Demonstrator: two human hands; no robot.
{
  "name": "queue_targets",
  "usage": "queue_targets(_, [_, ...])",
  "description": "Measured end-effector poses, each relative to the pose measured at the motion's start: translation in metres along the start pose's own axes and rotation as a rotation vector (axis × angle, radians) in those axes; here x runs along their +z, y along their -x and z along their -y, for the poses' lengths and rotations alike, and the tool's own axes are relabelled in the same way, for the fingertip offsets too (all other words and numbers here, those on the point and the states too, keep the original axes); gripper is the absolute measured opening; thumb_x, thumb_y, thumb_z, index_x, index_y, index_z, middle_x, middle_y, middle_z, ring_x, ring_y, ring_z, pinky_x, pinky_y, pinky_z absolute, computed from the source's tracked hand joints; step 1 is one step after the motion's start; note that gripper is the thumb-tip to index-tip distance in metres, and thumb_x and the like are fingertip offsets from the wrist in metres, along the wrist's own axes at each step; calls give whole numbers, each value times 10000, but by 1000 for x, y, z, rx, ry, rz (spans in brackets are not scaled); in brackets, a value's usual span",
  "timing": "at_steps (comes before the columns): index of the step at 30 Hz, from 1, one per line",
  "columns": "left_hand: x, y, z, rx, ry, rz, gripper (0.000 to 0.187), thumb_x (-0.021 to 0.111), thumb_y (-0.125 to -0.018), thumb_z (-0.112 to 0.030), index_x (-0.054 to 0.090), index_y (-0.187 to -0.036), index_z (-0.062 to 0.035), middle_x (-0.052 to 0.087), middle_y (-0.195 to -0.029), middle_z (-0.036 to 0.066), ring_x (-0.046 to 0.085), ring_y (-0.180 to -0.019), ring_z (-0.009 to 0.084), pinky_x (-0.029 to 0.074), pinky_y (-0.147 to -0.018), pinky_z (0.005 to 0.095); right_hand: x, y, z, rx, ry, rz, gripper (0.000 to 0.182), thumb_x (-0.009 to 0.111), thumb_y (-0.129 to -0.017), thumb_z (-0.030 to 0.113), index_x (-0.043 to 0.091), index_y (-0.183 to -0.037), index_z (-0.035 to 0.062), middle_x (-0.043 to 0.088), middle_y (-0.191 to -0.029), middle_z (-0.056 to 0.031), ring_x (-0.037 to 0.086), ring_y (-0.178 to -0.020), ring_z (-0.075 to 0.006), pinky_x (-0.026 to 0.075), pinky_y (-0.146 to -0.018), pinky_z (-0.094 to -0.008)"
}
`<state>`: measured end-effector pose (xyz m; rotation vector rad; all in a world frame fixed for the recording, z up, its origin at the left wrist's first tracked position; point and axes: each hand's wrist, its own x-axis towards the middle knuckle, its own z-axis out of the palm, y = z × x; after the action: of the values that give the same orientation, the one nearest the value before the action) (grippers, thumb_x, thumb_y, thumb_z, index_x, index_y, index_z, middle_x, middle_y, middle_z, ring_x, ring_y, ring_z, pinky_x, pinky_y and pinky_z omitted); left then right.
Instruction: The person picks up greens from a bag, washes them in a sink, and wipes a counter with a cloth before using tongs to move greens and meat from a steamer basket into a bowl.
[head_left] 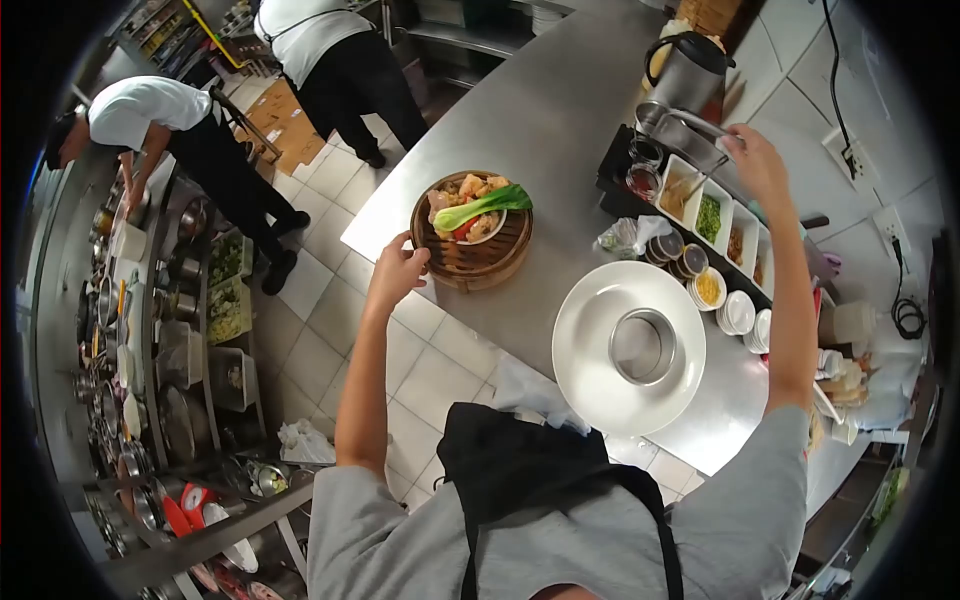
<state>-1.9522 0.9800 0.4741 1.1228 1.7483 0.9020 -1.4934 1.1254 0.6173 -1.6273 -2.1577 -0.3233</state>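
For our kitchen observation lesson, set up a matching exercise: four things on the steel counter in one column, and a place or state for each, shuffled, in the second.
1. bamboo steamer
2. white plate
3. kettle
4. yellow garnish bowl

A. carries a metal ring
B. far end of the counter
C. touched by the left hand
D. beside stacked white dishes

Pairs: 1-C, 2-A, 3-B, 4-D

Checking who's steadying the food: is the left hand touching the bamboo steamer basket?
Touching. In the head view, the left hand has its fingertips against the near left rim of the bamboo steamer basket, with no gap visible.
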Motion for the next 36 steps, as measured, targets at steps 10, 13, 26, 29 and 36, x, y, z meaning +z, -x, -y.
queue_targets(10, [3,4,-3,116,-43,-51,486,509,-715,-181,472,-1099,113,617,-680,163,598,-525,167,486,-498,258,52,21,197,-480,-445,185,157,559,-782,218,565,-878,93,568,-832,-35,537,-811,-238,430,-696,-355])
queue_targets(13, [6,8,-8,132,-91,-28,492,508,-711,-192,474,-1100,107,619,-688,169,599,-521,171,484,-513,266,60,18,207,-588,-396,197,130,562,-774,208,565,-844,99,560,-793,-55,531,-774,-249,424,-678,-367])
queue_targets(26, [-1,47,24,225,-76,-201,566,547,-812,-263,348,-1254,29,486,-1133,269,580,-919,312,480,-734,337,69,20,206,-646,-353,167,88,574,-756,190,584,-791,109,568,-715,-74,540,-757,-251,428,-642,-380])
queue_targets(29, [-9,70,35,226,-48,-210,551,537,-830,-247,328,-1271,10,481,-1141,267,563,-960,316,476,-742,342,73,18,208,-697,-369,124,96,569,-754,189,591,-808,114,573,-719,-72,540,-756,-248,428,-644,-377])
queue_targets(36, [-28,126,79,192,4,-267,534,522,-852,-262,311,-1308,-82,483,-1175,179,558,-880,164,485,-660,264,66,17,210,-676,-352,153,102,561,-764,206,597,-816,126,571,-708,-61,534,-732,-247,429,-641,-373])
